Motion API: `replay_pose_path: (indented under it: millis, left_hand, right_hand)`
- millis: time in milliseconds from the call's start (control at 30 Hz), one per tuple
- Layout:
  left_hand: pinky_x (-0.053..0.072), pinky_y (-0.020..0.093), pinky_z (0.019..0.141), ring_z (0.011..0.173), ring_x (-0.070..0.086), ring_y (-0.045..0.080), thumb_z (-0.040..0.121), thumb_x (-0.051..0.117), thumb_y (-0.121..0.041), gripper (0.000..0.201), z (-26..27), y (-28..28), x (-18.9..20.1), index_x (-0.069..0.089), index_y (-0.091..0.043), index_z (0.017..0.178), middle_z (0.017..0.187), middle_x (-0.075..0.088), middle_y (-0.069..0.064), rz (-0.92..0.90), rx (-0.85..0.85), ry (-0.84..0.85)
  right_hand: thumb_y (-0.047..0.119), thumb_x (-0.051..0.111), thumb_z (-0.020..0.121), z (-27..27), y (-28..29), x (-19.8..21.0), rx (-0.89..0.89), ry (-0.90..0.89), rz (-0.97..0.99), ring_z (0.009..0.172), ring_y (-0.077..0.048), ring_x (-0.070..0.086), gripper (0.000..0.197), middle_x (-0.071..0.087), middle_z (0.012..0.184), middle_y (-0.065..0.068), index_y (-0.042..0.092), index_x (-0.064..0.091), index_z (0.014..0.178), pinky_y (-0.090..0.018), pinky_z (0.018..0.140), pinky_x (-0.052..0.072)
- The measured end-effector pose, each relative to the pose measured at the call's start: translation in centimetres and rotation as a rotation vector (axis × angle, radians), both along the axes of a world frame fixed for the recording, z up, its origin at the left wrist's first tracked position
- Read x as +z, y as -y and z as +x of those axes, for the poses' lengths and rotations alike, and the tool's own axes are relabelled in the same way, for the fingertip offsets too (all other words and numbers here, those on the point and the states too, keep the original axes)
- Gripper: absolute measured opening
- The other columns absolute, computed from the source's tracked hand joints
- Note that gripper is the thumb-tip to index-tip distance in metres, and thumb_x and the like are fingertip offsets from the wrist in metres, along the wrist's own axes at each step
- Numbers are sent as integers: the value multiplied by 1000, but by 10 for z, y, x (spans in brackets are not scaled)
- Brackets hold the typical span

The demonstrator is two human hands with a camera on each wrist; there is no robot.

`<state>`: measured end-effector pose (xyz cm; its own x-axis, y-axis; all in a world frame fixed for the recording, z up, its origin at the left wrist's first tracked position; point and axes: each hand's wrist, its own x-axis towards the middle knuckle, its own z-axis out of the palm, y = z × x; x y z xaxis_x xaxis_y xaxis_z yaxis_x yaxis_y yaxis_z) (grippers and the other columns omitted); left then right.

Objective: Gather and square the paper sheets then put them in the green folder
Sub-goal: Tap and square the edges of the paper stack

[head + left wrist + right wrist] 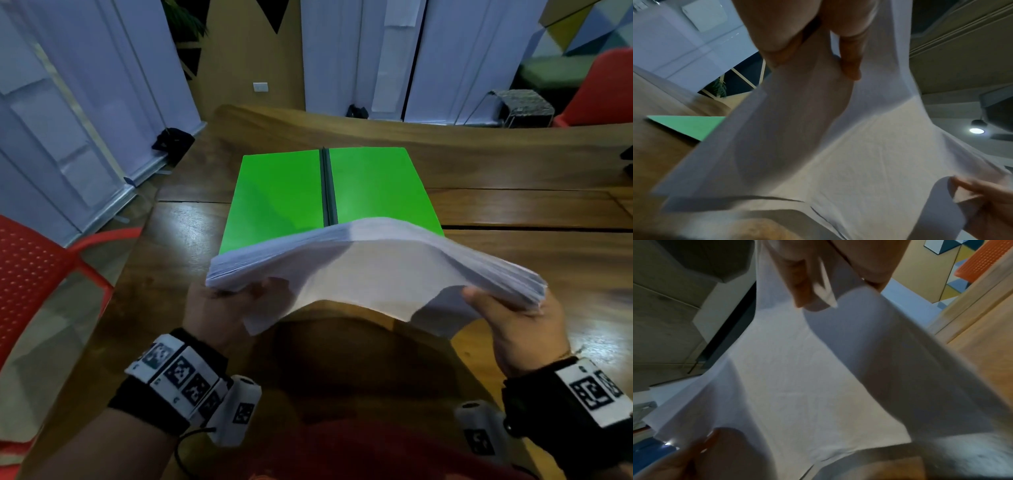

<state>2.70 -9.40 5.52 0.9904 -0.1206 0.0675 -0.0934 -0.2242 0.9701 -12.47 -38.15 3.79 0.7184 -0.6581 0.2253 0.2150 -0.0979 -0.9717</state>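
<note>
Head view: left hand (219,308) and right hand (520,322) each grip an end of the bowed paper stack (370,267) above the open green folder (277,195)

Behind the left hand (219,308) a black wristband (147,401) wraps the forearm, carrying a row of white square tiles (178,373) printed with black-and-white coded markers. A small white camera housing (236,411) with its own marker hangs off the band's inner side, and a thin black cable (185,445) loops from it. Behind the right hand (524,329) sits a matching black wristband (561,421) with a white marker tile (592,390) and a white camera housing (479,431) on its inner side.
</note>
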Motion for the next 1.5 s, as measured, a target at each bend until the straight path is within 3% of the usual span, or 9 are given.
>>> replay_pose_path:
  millis: [67, 200, 400, 500, 633, 800, 933, 1233, 1500]
  left_hand:
    - [44, 4, 50, 44, 53, -17, 67, 72, 11, 31, 3, -3, -5, 62, -19, 65, 41, 61, -24, 67, -12, 3]
    - [51, 34, 78, 61, 60, -13, 61, 77, 0, 29, 8, -2, -16, 63, -11, 84, 75, 64, -6, 76, -167, -27]
    - [49, 8, 69, 76, 59, -14, 36, 75, -33, 83, 10, -2, -9, 44, -19, 112, 95, 56, -7, -158, -250, -21]
    - [50, 19, 70, 82, 61, 6, 49, 70, -43, 57, 10, 5, 1, 49, -31, 101, 100, 59, -2, -320, -182, -27]
    - [46, 22, 60, 71, 54, 13, 54, 62, -42, 31, 13, 15, 4, 57, -32, 82, 78, 59, -3, -292, -4, -51]
    - [44, 16, 51, 59, 55, 7, 48, 59, -45, 32, 20, 17, 2, 62, -27, 75, 68, 56, 0, -317, 10, -80]
    - [42, 9, 45, 48, 53, -5, 54, 61, -38, 23, 26, 19, -1, 61, -24, 72, 54, 62, -12, -314, 22, -43]
    - [39, 16, 51, 54, 48, 2, 48, 59, -41, 26, 36, 17, -4, 62, -20, 64, 56, 57, -8, -293, 15, -46]
    - [44, 24, 57, 60, 54, 10, 48, 70, -59, 37, 45, 13, -11, 66, -24, 61, 58, 60, -3, -325, -30, -49]
  right_hand:
    - [0, 83, 43, -1, 2, -5, 63, -16, 31, 73, 0, 67, 52, 73, 76, 17, 33, 65, 79, -15, 65, 55]
    - [-13, 75, 53, 7, 2, -15, 125, -31, 97, 81, -3, 69, 59, 76, 85, 12, 27, 61, 93, -19, 71, 56]
    - [11, 51, 72, 23, -3, 1, 41, 141, 297, 62, -1, 67, 15, 72, 65, 10, 18, 49, 85, -15, 60, 54]
    - [26, 62, 74, 32, -5, 7, -43, 186, 375, 52, -3, 59, 15, 65, 54, 9, 20, 48, 70, -14, 50, 48]
    - [61, 80, 45, 39, -2, 9, -212, 55, 338, 55, -9, 48, 41, 60, 51, 10, 25, 60, 53, -21, 52, 41]
    - [21, 62, 65, 47, 4, 9, -290, 50, 346, 53, -12, 40, 20, 50, 44, 11, 21, 52, 48, -28, 55, 30]
    - [16, 63, 66, 48, 5, 15, -240, 137, 273, 56, -7, 46, 18, 53, 49, 12, 24, 53, 54, -25, 59, 36]
    - [-13, 51, 77, 50, 24, 23, -139, 49, 148, 51, 0, 59, 49, 65, 49, 12, 23, 60, 46, -13, 53, 46]
    - [6, 65, 80, 46, 36, 21, 56, 63, 216, 61, -1, 65, 21, 72, 63, 12, 21, 50, 78, -16, 59, 53]
